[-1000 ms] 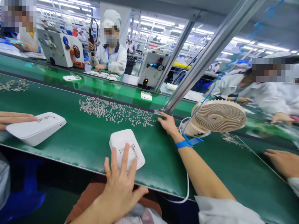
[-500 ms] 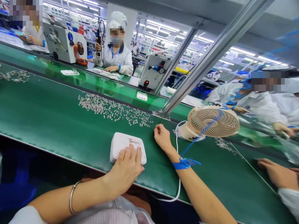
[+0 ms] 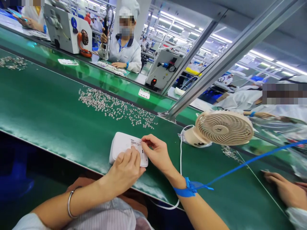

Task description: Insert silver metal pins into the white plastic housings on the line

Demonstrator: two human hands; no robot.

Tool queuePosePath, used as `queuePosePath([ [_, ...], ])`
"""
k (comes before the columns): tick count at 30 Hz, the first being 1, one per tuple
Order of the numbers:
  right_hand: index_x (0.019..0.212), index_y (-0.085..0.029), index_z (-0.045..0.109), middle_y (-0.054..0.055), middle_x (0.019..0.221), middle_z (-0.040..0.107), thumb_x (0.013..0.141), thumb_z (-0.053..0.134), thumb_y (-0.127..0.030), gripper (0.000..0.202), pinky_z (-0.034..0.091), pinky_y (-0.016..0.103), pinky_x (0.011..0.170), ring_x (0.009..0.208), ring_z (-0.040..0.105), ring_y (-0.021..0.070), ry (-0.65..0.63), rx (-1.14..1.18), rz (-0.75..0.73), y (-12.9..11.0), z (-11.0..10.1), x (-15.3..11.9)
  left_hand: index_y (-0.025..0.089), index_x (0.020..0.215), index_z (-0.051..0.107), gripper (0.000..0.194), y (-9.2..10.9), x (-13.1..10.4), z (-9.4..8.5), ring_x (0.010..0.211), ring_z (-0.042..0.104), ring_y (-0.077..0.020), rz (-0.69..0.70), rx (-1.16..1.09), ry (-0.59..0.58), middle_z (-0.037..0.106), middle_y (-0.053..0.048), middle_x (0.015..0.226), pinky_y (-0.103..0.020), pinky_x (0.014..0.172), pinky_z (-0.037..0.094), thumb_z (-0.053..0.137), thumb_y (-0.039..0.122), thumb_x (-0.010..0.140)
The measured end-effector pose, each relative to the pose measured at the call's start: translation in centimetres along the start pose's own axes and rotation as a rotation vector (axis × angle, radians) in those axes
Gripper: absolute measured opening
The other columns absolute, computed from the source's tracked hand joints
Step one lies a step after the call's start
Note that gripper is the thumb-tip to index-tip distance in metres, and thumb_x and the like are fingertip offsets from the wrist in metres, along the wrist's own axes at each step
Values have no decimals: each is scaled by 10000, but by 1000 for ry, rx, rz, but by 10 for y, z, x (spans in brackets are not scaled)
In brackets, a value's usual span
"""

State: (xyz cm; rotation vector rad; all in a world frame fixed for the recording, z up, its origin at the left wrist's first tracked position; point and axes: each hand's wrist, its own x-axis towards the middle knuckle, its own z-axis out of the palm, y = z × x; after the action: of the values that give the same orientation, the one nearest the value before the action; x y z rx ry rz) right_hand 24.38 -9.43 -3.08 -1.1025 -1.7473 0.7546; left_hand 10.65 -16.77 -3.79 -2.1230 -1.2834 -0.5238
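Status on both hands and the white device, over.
Left hand on the white device. Right hand by its recess. Fan to the right, apart from both.

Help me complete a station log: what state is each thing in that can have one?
White plastic device, lying recessed side up
Left grip, fingers bent, touching the device
Right grip, thumb and index finger close together at the device; anything pinched can't be made out
Blue wrist strap, fastened
Bangle, worn
Small parts, loose, scattered
Desk fan, head tilted upward; running or not, can't tell
Red indicator light, lit
Ceiling lights, lit
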Motion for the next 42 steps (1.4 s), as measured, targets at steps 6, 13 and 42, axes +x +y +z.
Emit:
queuePosePath([
  [6, 725, -183, 588, 11, 719, 599, 772, 535, -208, 75, 475, 241, 620, 664, 551, 118, -8, 42, 9, -1, -2, -2, 123, 1023, 645, 345, 0, 0, 0, 974, 524, -188, -7, -14, 11, 659, -89, 1082, -330, 808, 311, 429, 361, 900],
  [13, 721, -177, 626, 75, 937, 601, 771, 545, -160, 96, 494, 263, 680, 822, 602, 149, -62, -83, -126, 4, -5, -3, 132, 1003, 649, 346, 0, 1, 0, 994, 513, -188, 0, -8, 1, 659, -83, 1088, -331, 807, 309, 409, 363, 910],
  [42, 849, -197, 678, 91, 1047, 644, 822, 468, -159, 215, 518, 317, 856, 977, 626, 171, -99, -237, -144, 3, -16, -15, 157, 1165, 592, 401, 3, 5, -8, 1059, 463, -213, 11, 4, -155, 564, -53, 1277, -328, 822, 288, 415, 402, 901],
])
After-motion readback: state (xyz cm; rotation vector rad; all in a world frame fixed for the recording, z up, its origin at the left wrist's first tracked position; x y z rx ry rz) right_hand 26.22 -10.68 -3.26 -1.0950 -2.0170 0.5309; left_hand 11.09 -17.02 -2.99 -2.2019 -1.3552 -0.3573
